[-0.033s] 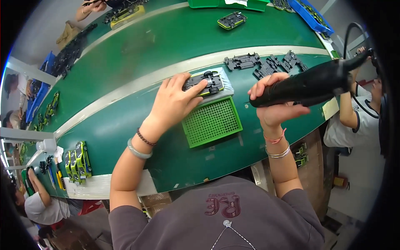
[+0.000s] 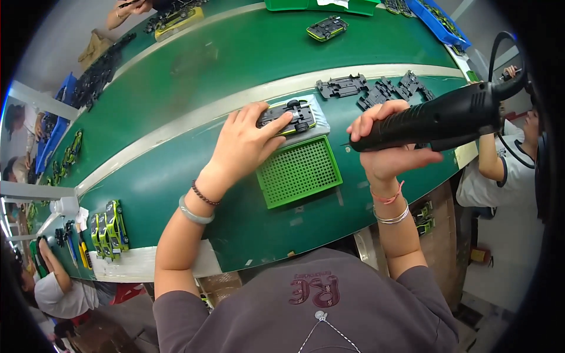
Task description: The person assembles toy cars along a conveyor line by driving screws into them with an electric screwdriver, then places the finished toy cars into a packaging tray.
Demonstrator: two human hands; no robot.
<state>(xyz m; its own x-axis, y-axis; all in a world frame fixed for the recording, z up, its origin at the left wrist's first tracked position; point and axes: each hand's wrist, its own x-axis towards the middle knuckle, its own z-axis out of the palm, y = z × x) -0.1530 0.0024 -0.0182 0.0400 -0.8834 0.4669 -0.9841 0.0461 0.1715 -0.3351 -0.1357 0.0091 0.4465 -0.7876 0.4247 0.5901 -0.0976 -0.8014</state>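
Observation:
My left hand presses down on a toy car that lies upside down, its black underside up, on a small grey pad at the near edge of the green belt. My right hand is shut around a black electric screwdriver, held level just right of the car, its cable rising at the upper right. A green perforated tray lies directly in front of the car, between my two hands.
Several black chassis plates lie right of the car. Another upturned car rides on the far belt. Green finished cars stand at my left. A blue bin is far right; a person's arm is close on my right.

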